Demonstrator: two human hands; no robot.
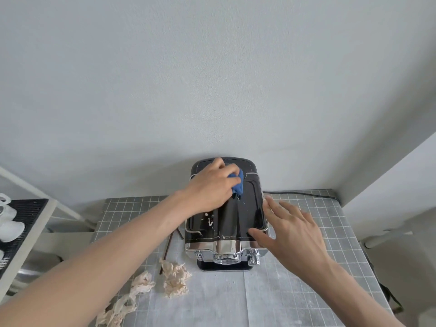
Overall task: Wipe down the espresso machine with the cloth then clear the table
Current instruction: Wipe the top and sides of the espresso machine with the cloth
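Observation:
A black and chrome espresso machine [238, 218] stands against the wall at the back of the grid-patterned table [318, 267]. My left hand [210, 187] presses a bunched blue cloth [237, 186] onto the rear part of the machine's top. White splashes dot the left part of the top near my wrist. My right hand [295, 234] rests with fingers spread against the machine's right front edge, thumb on the top. Three crumpled beige paper tissues [175, 278] lie on the table left of the machine's front.
Thin brown stir sticks [168, 250] lie beside the machine's left side. A black power cord [304, 194] runs along the back right of the table. A rack with white cups [10, 223] stands at the far left. A wall corner juts out on the right.

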